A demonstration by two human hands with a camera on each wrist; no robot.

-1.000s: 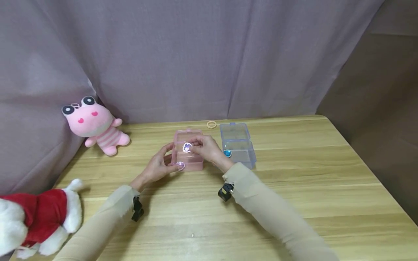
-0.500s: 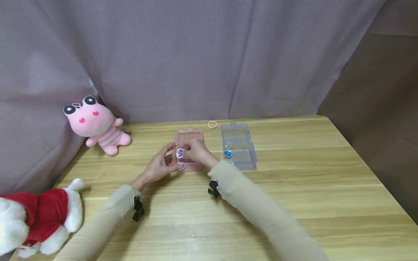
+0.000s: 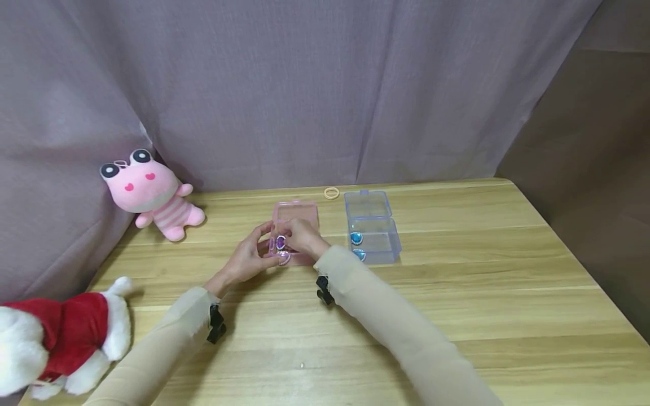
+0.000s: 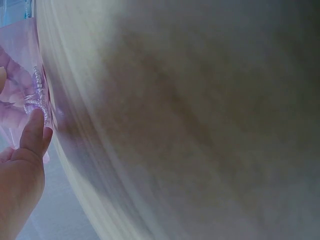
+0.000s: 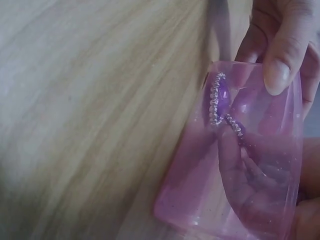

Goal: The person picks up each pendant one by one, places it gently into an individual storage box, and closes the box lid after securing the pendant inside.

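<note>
A pink clear plastic box (image 3: 297, 210) stands with its lid up in the middle of the table. My left hand (image 3: 244, 260) grips its left side, thumb at the near wall and fingers round the back. Inside the box, my right hand (image 3: 303, 235) pinches a purple heart-shaped gem (image 3: 280, 242) with a silver beaded edge, low near the left end. A second beaded purple gem (image 5: 220, 99) lies against the near wall, seen through the plastic in the right wrist view. The right fingertips (image 5: 227, 131) show through the wall beside it.
To the right stands an open blue clear box (image 3: 396, 248) with a blue gem (image 3: 356, 238) and another blue gem (image 3: 359, 255) at its left side. Behind lies a beige ring-shaped band (image 3: 332, 193). A pink plush frog (image 3: 154, 194) and a white plush in red (image 3: 76, 332) sit left.
My right hand has moved left and down into the pink box with the purple gem, uncovering the second blue gem. The left hand has kept its grip on the box.
</note>
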